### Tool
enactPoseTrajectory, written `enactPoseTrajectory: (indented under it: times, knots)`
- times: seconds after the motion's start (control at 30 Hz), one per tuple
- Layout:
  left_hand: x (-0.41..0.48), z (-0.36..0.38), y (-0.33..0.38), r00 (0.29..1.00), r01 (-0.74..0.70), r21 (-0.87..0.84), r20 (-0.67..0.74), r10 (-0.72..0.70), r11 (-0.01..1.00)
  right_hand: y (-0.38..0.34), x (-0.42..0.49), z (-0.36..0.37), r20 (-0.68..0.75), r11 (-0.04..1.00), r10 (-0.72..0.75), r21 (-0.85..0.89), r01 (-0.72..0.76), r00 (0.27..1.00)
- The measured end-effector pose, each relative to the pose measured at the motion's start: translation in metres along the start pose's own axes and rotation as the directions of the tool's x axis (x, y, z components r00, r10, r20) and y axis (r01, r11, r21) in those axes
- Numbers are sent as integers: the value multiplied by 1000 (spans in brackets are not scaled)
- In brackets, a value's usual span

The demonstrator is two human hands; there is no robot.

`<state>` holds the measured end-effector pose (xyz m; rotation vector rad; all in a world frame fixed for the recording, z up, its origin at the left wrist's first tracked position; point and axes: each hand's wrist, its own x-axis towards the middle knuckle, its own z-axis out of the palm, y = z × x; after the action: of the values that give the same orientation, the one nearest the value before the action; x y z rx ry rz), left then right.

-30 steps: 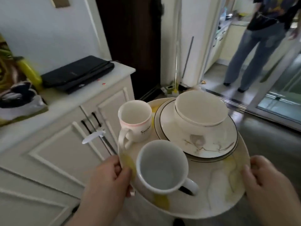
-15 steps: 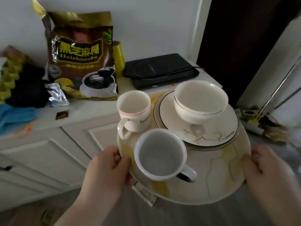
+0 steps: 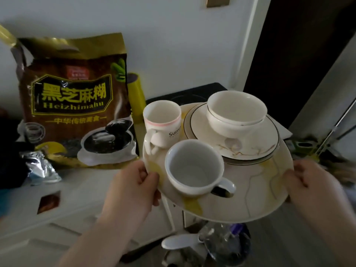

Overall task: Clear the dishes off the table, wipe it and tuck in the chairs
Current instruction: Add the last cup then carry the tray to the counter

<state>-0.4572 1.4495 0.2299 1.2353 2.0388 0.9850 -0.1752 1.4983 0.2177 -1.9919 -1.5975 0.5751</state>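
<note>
I carry a large round plate [image 3: 256, 193] with yellow marbling, held level above the floor beside a white cabinet. My left hand [image 3: 133, 187] grips its left rim and my right hand [image 3: 310, 187] grips its right rim. On it stand a white mug [image 3: 192, 168] nearest me, a pink-rimmed mug [image 3: 163, 124] at the back left, and a smaller dark-rimmed plate [image 3: 250, 145] with a white bowl [image 3: 237, 112] on top.
The white cabinet top [image 3: 81, 191] carries a big brown and gold food bag [image 3: 75, 97], a foil packet [image 3: 42, 168], a yellow cylinder [image 3: 136, 97] and a black flat device [image 3: 188, 95]. A dark doorway [image 3: 300, 54] is at the right. A white cabinet handle [image 3: 179, 241] is below the plate.
My view has swung left from the doorway toward the cabinet and come closer to it; the food bag now fills the left. Both hands have kept their grip on the plate.
</note>
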Motion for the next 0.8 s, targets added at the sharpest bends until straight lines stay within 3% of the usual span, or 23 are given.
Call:
enactPoseTrajectory:
  times: [0.13,0.4,0.8]
  knots:
    - [67,-4,14,998,-70,42,2,70,997,-35,48,17,-32,1000,-1,3,1,1000]
    - [163,22,21,999,-46,61,-15,47,997,-74,145,43,25,1000,-14,1,14,1000]
    - [223,80,18,988,88,80,-132,-77,993,-60,260,90,112,985,-127,-100,138,986]
